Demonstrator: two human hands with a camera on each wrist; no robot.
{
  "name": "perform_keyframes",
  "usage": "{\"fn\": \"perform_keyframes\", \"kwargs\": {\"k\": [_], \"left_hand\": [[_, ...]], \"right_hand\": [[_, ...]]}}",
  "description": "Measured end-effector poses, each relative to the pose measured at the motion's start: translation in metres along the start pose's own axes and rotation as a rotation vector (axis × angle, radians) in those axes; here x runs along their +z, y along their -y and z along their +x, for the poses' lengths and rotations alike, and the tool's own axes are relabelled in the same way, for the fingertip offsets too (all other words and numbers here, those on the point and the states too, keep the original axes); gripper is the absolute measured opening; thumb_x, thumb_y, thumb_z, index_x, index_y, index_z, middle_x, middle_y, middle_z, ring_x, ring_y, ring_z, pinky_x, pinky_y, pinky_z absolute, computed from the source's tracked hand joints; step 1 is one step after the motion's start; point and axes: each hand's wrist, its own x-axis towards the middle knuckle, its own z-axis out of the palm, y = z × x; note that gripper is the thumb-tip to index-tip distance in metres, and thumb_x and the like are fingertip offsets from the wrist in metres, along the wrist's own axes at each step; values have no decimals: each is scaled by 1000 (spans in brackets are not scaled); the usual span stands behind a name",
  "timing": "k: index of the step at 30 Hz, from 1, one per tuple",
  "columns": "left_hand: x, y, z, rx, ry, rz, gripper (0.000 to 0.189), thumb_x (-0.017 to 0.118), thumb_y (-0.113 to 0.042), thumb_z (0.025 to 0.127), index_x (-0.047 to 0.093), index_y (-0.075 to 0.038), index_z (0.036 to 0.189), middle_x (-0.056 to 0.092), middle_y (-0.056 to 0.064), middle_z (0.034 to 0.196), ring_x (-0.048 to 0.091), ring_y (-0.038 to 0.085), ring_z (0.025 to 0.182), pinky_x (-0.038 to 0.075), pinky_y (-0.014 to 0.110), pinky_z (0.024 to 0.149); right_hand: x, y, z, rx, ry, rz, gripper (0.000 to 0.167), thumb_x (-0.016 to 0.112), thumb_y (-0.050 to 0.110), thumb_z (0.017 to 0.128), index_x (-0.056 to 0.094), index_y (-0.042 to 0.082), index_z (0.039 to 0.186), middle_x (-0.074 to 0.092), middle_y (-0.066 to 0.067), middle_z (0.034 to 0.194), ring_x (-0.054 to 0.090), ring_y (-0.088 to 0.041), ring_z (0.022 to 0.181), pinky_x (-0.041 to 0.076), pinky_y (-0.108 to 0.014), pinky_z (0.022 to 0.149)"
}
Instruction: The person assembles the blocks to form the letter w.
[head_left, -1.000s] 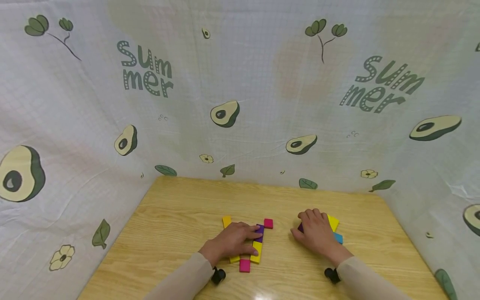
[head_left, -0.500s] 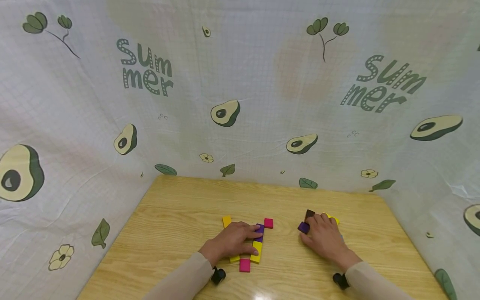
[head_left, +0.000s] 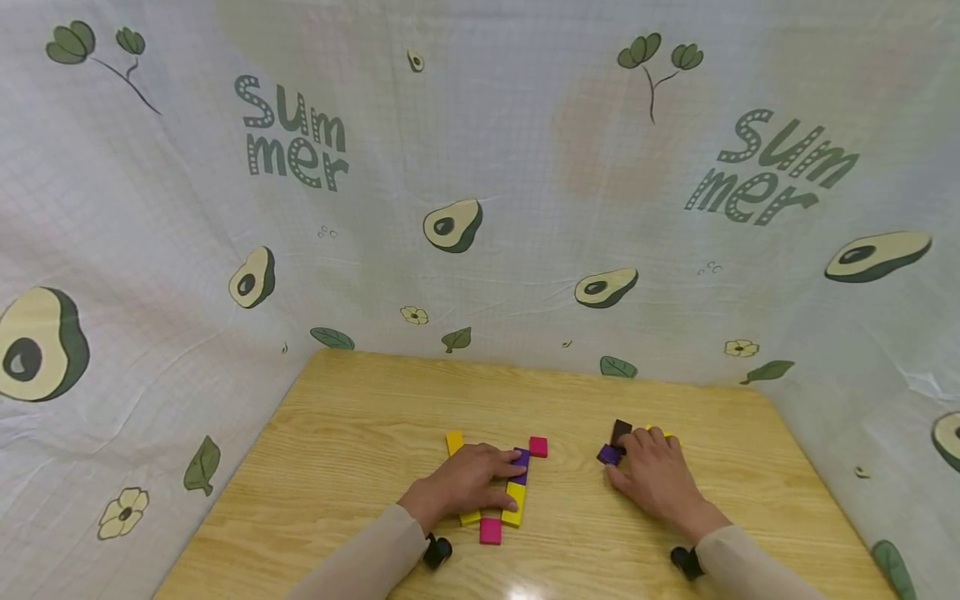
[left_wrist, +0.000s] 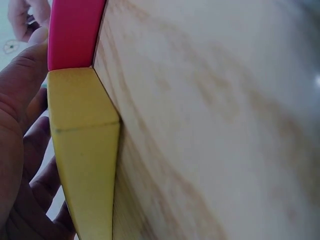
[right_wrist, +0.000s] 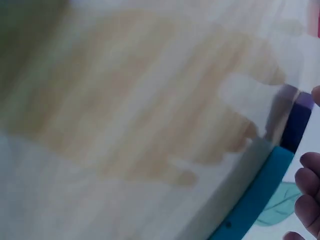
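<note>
Right hand (head_left: 662, 477) shifted right; cloth (head_left: 517, 142) reads "summer".

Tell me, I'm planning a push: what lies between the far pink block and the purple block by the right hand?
In the head view, only bare tabletop lies between the far pink block and that purple block.

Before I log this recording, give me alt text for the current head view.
A person's left hand rests on a purple block and a yellow block, on a wooden table. The right hand is at a second group, next to a dark block and another purple block. Avocado-print cloth hangs behind.
</note>
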Motion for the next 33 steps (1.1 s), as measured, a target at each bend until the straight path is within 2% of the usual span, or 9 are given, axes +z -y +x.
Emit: {"fn": "perform_keyframes", "kwargs": {"k": [5, 11, 20, 27, 30, 33], "left_hand": [[0, 1, 0, -5, 9, -4, 61, 64, -59, 100, 55, -33, 155, 45, -13, 164, 48, 20, 148, 39, 43, 123], [0, 1, 0, -4, 12, -18, 61, 64, -58, 100, 56, -32, 154, 45, -13, 164, 47, 20, 148, 39, 43, 122], [-1, 0, -1, 15, 12, -23, 60, 64, -57, 101, 56, -31, 154, 45, -11, 164, 48, 20, 148, 39, 44, 123], [-1, -1, -2, 0, 14, -23, 61, 63, -59, 100, 56, -31, 155, 45, -12, 165, 47, 20, 148, 37, 44, 123], [-1, -1, -2, -4, 13, -21, 61, 64, -58, 100, 56, -31, 154, 44, -12, 165, 47, 20, 148, 37, 44, 124], [-2, -2, -2, -3, 14, -19, 61, 63, -59, 100, 56, -31, 155, 44, -11, 165, 47, 20, 149, 37, 44, 124]], "right_hand": [[-6, -12, 7, 11, -8, 14, 43, 77, 37, 93, 69, 1, 116, 67, -18, 109, 58, -40, 102, 44, -60, 85], [-6, -29, 16, -9, 20, 31, 49, 77, 33, 93, 67, -2, 125, 67, -21, 117, 57, -43, 109, 45, -61, 85], [-4, -41, 24, -51, 103, 40, 54, 78, 39, 93, 68, -1, 127, 67, -19, 122, 57, -43, 115, 46, -63, 89], [4, -47, 29, -31, 145, 42, 55, 76, 45, 91, 70, 1, 124, 68, -17, 120, 58, -41, 113, 46, -62, 88], [5, -49, 31, -24, 144, 59, 57, 77, 45, 88, 71, 0, 122, 68, -17, 118, 57, -41, 111, 46, -61, 87], [4, -49, 33, -35, 107, 56, 58, 78, 45, 87, 70, -1, 121, 68, -19, 117, 57, -41, 111, 45, -61, 87]]}}
